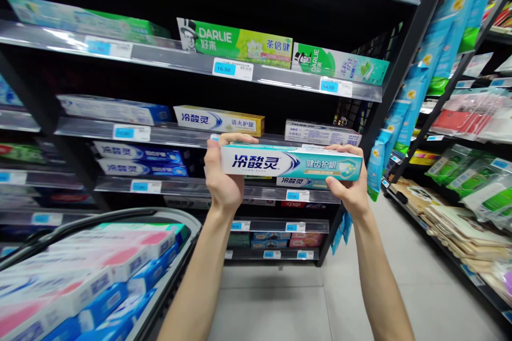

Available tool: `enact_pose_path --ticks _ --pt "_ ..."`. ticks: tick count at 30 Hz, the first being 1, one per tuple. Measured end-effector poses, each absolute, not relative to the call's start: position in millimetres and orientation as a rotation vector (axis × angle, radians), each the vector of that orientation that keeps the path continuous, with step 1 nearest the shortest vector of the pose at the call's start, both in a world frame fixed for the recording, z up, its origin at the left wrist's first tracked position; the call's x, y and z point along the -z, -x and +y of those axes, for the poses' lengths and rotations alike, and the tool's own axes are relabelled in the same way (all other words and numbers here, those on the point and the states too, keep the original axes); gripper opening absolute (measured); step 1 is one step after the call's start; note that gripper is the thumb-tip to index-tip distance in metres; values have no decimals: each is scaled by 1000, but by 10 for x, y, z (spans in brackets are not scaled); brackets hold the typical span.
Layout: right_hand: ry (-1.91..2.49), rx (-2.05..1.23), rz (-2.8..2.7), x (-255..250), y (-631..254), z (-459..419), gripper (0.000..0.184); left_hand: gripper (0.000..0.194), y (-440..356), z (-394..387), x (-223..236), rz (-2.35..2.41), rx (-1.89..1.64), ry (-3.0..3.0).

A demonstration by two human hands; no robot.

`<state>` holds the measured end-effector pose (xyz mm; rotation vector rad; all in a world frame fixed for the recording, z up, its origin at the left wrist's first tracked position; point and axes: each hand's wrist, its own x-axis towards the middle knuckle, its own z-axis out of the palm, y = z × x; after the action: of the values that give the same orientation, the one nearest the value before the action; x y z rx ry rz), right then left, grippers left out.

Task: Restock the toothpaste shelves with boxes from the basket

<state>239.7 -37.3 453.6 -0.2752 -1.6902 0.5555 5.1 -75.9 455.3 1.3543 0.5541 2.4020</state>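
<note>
A long teal and white toothpaste box (291,163) is held level in front of the shelves, its printed face toward me. My left hand (222,178) grips its left end, thumb on top and palm behind. My right hand (348,184) pinches its right end from below and behind. The box hangs at the height of the third shelf (192,187), just in front of its rail.
Black shelves carry more toothpaste boxes: green Darlie boxes (236,42) on top, a yellow-ended box (220,120) below. A basket (120,272) of blue and pink boxes sits lower left. Hanging blue packets (404,106) edge the upright; another rack (460,208) stands right of the aisle floor.
</note>
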Motion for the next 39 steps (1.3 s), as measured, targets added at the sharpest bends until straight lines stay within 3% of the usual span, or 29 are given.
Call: enact_pose_path --ticks 12,39 --pt "320 -498 -1665 -4522 -2369 -365 62 53 -41 -744 -4545 550 -2404 -1373" --pt "333 -514 -1678 -4508 -2366 -349 63 53 -28 -729 -4543 571 -2402 -1356"
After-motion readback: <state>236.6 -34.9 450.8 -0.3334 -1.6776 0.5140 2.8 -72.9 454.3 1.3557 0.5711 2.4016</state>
